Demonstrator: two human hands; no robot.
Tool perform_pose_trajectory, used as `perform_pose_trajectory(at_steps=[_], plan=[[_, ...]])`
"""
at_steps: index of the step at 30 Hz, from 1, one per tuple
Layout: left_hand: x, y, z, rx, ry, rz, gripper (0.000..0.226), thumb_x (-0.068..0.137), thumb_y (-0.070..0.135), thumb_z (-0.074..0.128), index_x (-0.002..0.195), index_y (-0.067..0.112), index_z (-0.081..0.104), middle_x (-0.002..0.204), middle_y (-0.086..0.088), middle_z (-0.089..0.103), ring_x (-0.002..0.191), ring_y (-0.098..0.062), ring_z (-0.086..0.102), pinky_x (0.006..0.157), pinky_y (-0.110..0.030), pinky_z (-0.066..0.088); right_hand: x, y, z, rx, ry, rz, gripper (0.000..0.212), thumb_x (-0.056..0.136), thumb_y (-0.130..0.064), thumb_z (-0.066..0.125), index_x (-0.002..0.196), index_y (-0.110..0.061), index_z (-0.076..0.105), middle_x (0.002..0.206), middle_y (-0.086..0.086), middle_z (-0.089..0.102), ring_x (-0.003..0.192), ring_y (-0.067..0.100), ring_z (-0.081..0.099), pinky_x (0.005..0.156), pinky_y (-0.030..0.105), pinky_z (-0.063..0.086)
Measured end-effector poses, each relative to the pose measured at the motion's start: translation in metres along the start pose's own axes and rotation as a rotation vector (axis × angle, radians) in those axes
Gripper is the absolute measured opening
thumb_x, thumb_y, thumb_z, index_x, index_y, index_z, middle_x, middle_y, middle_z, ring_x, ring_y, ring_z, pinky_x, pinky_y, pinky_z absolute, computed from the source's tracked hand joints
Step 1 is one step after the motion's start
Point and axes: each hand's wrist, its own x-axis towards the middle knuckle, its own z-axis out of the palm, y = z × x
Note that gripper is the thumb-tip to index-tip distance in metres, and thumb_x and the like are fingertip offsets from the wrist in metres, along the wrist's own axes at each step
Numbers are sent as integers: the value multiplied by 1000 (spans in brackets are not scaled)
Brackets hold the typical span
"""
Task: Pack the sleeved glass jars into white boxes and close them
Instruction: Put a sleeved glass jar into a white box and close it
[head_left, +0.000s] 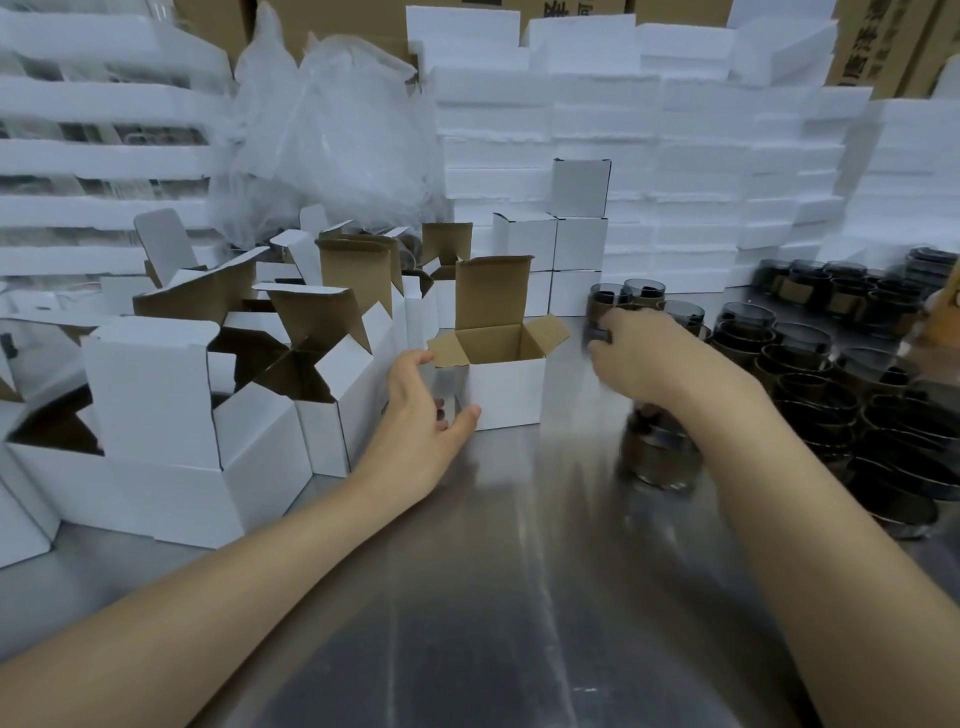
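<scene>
An open white box (506, 387) stands on the metal table, its brown lid flap upright and its side flaps spread. My left hand (423, 415) curls round its left front corner, thumb against the front face and fingers by the left flap. My right hand (631, 353) is blurred and reaches right of the box to a group of dark sleeved glass jars (636, 291); its fingers grip the rim of one jar (600, 332). Another sleeved jar (657, 457) stands under my right forearm.
Several open white boxes (156, 415) crowd the left side. Closed white boxes (576, 218) are stacked behind the open one. Many sleeved jars (831, 374) fill the right side. White foam stacks (675, 156) and plastic bags (332, 140) line the back.
</scene>
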Motion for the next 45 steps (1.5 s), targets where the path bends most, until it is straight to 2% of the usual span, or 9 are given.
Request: perform_pose_trajectory(at_steps=[8,11,13,16,22,30,33,39,45], plan=[[-2,0,0,36,41,51,70,92,34,59,143,29,10,154,0,16,86,8,52,87,-20,44,12,5,16,222,53,-237,39,94,-14,55,133,-13,52,136,8,49,124,23,47,93,25,35],[-4,-1,2,107,60,122,79,92,28,61,148,24,6,158,8,-12,111,2,46,107,-26,36,14,10,15,231,130,-255,24,90,-27,64,109,-13,66,124,6,55,117,21,51,91,27,39],[-5,-3,4,191,94,193,83,91,24,61,151,20,3,156,9,-25,143,-11,16,113,-24,20,12,9,18,210,102,-250,30,82,-39,72,97,-13,70,114,2,52,108,18,52,84,30,42],[-7,0,4,436,145,354,83,91,21,60,153,18,4,158,5,-21,146,-14,-17,118,-34,1,9,5,20,238,139,-271,17,83,-25,74,86,-9,73,116,2,43,110,16,48,82,24,36],[-6,0,4,593,60,462,69,92,23,51,152,22,17,159,8,14,145,-10,-1,117,-34,1,13,12,7,114,25,-197,11,87,-1,64,92,-7,72,131,9,37,117,25,45,96,34,45],[-3,-7,5,508,108,434,69,89,19,54,150,18,22,160,4,10,145,-7,-8,116,-32,-2,23,25,18,61,-29,-180,22,87,-1,50,97,8,68,114,19,56,84,30,59,72,37,50],[-3,-7,5,510,111,404,72,90,20,53,152,18,17,161,3,2,144,-7,-15,115,-31,-5,28,27,23,61,-24,-210,19,89,-6,57,93,7,70,118,16,52,102,35,59,84,43,52],[-2,-8,5,565,136,411,87,85,31,65,153,15,12,160,-1,-11,144,-13,-17,112,-29,-12,17,22,9,595,-288,-141,7,85,-20,67,80,-21,62,100,-2,59,99,16,52,82,28,38],[-4,-2,6,455,107,611,75,80,45,71,143,26,34,143,6,37,134,-12,26,108,-32,20,6,3,12,750,-555,-326,13,89,-9,61,78,-17,65,88,-1,61,94,15,53,105,44,38]])
